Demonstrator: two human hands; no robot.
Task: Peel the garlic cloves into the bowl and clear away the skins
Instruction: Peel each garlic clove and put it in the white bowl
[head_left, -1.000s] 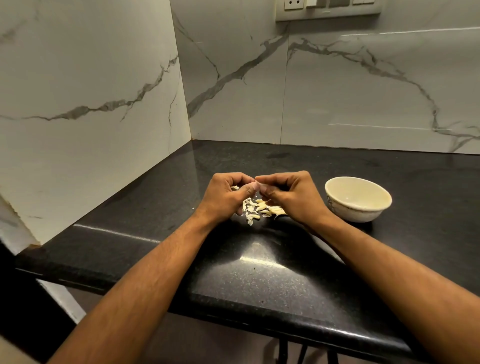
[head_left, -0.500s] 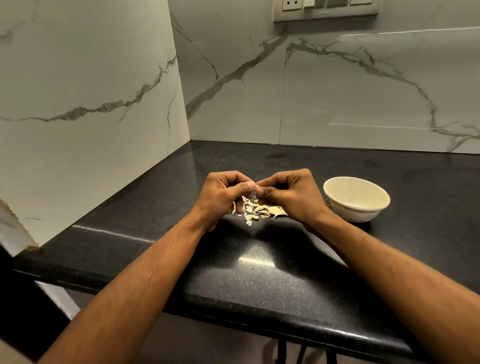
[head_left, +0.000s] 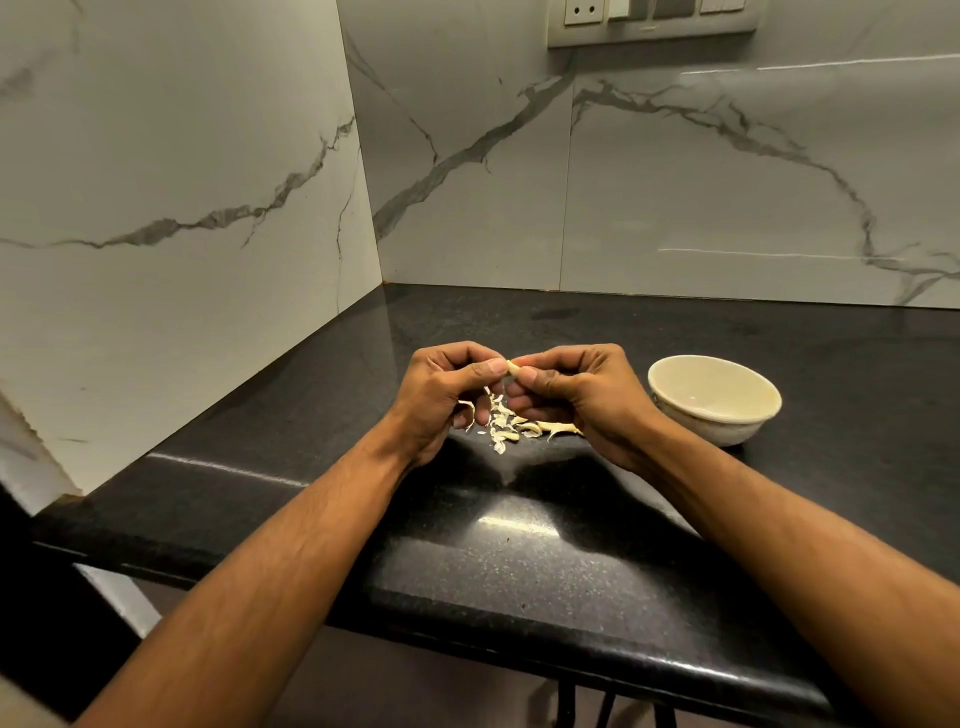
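A small pale garlic clove (head_left: 513, 368) is pinched between the thumb and fingers of both hands, just above the black counter (head_left: 519, 545). My left hand (head_left: 441, 400) and my right hand (head_left: 576, 395) face each other with fingers curled. A strip of skin hangs down from the clove between the hands. Below them lies a heap of garlic skins and cloves (head_left: 514, 426) on the counter. A cream bowl (head_left: 714, 397) stands right of my right hand, and its visible inside looks empty.
Marble-patterned walls close the counter at the left and back, meeting in a corner. A switch and socket plate (head_left: 649, 21) is mounted high on the back wall. The counter's front edge runs across the lower part of the view.
Both hands have lifted slightly, and the clove now shows between the fingertips. A strip of skin hangs below it.
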